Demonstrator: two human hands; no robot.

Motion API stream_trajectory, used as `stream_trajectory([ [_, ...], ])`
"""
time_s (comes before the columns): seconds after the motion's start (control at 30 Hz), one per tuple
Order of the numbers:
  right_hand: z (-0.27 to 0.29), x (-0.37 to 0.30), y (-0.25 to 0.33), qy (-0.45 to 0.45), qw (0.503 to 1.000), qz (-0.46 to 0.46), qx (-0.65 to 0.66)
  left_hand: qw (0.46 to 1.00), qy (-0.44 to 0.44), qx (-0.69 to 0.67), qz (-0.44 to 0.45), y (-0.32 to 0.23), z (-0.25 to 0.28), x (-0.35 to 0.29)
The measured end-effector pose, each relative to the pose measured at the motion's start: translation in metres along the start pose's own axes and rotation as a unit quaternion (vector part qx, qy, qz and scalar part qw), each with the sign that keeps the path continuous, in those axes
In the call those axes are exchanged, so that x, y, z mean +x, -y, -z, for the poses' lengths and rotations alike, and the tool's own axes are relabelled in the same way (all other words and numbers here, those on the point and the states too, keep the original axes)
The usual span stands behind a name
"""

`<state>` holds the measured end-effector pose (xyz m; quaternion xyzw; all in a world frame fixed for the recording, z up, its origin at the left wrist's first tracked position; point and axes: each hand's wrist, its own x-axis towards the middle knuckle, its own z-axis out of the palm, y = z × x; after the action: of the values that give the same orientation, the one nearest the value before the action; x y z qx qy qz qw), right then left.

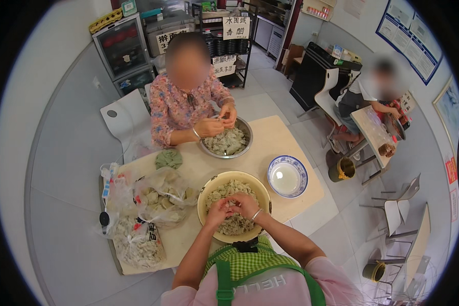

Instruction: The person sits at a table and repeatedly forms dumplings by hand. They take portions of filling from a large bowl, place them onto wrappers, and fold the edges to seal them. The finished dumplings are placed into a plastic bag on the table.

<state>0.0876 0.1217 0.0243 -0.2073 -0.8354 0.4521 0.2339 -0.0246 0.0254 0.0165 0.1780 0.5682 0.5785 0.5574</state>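
My left hand (219, 212) and my right hand (246, 205) meet above a cream enamel basin (202, 189) with a dark-chipped rim. Their fingers are closed and press together at the tips; what they hold, if anything, is hidden. Below them the basin is filled with lumpy, pale grey-green food (233, 227), whose kind I cannot make out. Right of the basin stands a blue-and-white bowl (287, 176) with clear or whitish liquid in it. Across the table, a co-worker pinches something small over a steel bowl (250, 137) of similar pale green food.
On the table's left lie a clear plastic bag (167, 196) of pale greenish pieces, a tied bag (137, 245) of pale food and a green crumpled cloth or bag (169, 159). A power strip (106, 186) lies by the left edge. Another person sits at a far-right table (367, 122).
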Motion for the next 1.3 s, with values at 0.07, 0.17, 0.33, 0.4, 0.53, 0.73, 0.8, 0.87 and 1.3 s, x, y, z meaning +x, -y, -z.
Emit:
stream_trajectory([
  [0.07,-0.002,-0.005,0.0,0.03,0.997,-0.009,-0.076,0.998,-0.035,0.014,-0.045,0.02,0.004,0.001],
  [0.17,-0.008,-0.011,-0.009,-0.006,0.994,-0.029,-0.106,0.994,-0.047,0.06,-0.072,0.032,0.006,-0.002],
  [0.33,0.022,0.001,-0.025,-0.093,0.947,-0.279,0.132,0.972,-0.088,0.192,-0.104,0.014,0.016,-0.01],
  [0.4,0.029,0.002,-0.027,-0.117,0.926,-0.307,0.186,0.964,-0.103,0.234,-0.081,-0.007,0.016,-0.012],
  [0.53,0.024,0.004,-0.029,-0.109,0.953,-0.265,0.1,0.841,-0.195,0.472,-0.178,0.013,0.023,0.0],
  [0.73,0.017,0.001,-0.013,-0.071,0.972,-0.225,0.024,0.819,-0.203,0.495,-0.209,0.02,0.018,0.023],
  [0.8,0.013,-0.002,-0.026,-0.04,0.981,-0.19,-0.004,0.82,-0.188,0.508,-0.182,0.01,0.018,0.034],
  [0.87,0.008,0.0,-0.032,0.006,0.991,-0.125,-0.046,0.791,-0.165,0.577,-0.116,-0.001,0.018,0.04],
  [1.3,-0.007,-0.011,-0.015,0.022,0.973,-0.207,0.103,0.992,-0.115,-0.041,-0.014,0.023,0.001,0.0],
])
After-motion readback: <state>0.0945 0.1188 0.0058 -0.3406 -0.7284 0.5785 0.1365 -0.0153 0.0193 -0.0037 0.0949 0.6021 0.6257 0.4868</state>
